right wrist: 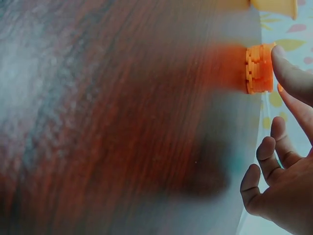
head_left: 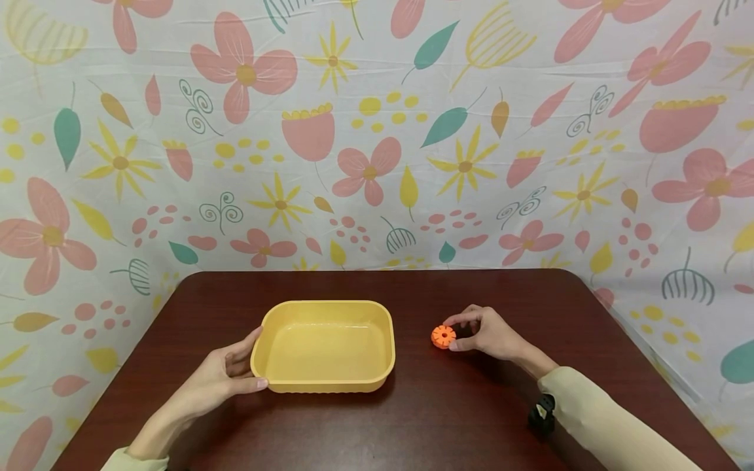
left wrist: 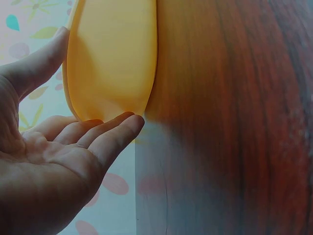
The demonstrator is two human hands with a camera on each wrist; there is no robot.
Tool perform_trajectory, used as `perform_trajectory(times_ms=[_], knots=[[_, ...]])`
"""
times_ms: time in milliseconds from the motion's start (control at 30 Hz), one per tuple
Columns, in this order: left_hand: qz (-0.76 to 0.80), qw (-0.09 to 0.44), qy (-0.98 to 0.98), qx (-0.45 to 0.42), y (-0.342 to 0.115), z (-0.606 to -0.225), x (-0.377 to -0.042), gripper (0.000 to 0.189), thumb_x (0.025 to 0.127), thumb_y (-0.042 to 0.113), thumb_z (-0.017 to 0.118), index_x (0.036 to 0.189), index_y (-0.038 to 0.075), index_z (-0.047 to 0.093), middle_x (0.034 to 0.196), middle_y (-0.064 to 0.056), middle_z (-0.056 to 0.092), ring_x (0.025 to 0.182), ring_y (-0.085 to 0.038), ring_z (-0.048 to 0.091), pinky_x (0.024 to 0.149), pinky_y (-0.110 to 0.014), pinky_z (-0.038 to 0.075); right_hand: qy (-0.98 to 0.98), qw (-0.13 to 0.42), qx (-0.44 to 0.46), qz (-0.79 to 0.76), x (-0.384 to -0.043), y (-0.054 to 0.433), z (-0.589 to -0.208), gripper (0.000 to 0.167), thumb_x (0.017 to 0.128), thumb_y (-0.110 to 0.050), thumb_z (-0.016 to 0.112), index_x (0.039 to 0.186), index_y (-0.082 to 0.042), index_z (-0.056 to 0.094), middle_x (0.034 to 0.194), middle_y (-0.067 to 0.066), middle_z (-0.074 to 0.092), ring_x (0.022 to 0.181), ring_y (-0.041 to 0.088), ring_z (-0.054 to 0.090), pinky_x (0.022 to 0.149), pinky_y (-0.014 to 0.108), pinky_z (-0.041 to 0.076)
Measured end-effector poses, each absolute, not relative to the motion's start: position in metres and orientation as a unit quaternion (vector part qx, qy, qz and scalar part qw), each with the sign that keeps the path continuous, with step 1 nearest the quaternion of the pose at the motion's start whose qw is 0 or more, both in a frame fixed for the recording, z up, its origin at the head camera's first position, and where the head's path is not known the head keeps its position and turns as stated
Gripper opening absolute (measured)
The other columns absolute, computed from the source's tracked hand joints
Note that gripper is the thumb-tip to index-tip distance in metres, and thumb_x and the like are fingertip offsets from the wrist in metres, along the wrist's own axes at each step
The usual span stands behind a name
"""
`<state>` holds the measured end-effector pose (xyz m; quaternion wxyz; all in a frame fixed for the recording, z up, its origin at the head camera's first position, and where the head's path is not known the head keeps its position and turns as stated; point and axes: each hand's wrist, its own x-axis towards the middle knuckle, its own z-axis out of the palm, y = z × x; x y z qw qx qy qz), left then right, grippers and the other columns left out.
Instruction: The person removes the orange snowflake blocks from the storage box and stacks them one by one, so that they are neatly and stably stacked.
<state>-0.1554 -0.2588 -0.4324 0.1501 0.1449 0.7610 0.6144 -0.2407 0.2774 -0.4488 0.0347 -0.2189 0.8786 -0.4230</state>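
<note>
A yellow rectangular tub (head_left: pixel 323 350) with rounded corners stands on the table, bare inside. My left hand (head_left: pixel 226 371) holds its left end, thumb at the near corner and fingers along the side. In the left wrist view, the thumb and fingers of the left hand (left wrist: pixel 63 147) lie on two sides of the tub's end (left wrist: pixel 112 58). To the right of the tub, my right hand (head_left: pixel 485 332) pinches orange notched discs (head_left: pixel 444 337) with a centre hole between thumb and index finger. The right wrist view shows these discs (right wrist: pixel 259 68) stacked, the thumb against one face.
Beneath everything is a dark reddish-brown wooden table (head_left: pixel 353 432) with rounded far corners. Behind it hangs a white cloth (head_left: pixel 377 163) printed with flowers and leaves. A black band (head_left: pixel 542 413) sits at the right wrist, by a pale sleeve (head_left: pixel 607 415).
</note>
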Motion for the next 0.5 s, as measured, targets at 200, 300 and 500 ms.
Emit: perform_trajectory(times_ms=[200, 300, 500], knots=[[0.615, 0.15, 0.76, 0.145, -0.2597, -0.4334, -0.1556, 0.099, 0.092, 0.008, 0.082, 0.167, 0.0, 0.018, 0.169, -0.025, 0.021, 0.144, -0.049, 0.04, 0.097, -0.032, 0.056, 0.881, 0.033, -0.217, -0.418, -0.2417, 0.2769, -0.4497, 0.036, 0.082, -0.013, 0.093, 0.115, -0.007, 0.081, 0.095, 0.013, 0.059, 0.078, 0.028, 0.045, 0.063, 0.03, 0.038], [0.616, 0.15, 0.759, 0.145, -0.2596, -0.433, -0.1557, 0.1, 0.092, 0.008, 0.082, 0.167, 0.0, 0.018, 0.17, -0.024, 0.02, 0.145, -0.048, 0.039, 0.097, -0.032, 0.056, 0.882, 0.033, -0.215, -0.417, -0.2423, 0.2774, -0.4507, 0.036, 0.082, -0.013, 0.093, 0.115, -0.007, 0.081, 0.095, 0.013, 0.059, 0.078, 0.027, 0.045, 0.064, 0.03, 0.038], [0.617, 0.153, 0.758, 0.144, -0.2598, -0.4322, -0.1559, 0.099, 0.092, 0.008, 0.082, 0.167, 0.001, 0.018, 0.17, -0.024, 0.019, 0.145, -0.048, 0.039, 0.097, -0.032, 0.056, 0.882, 0.039, -0.211, -0.419, -0.2422, 0.2786, -0.4514, 0.044, 0.081, -0.014, 0.094, 0.121, -0.004, 0.079, 0.097, 0.013, 0.059, 0.081, 0.03, 0.047, 0.064, 0.03, 0.038]])
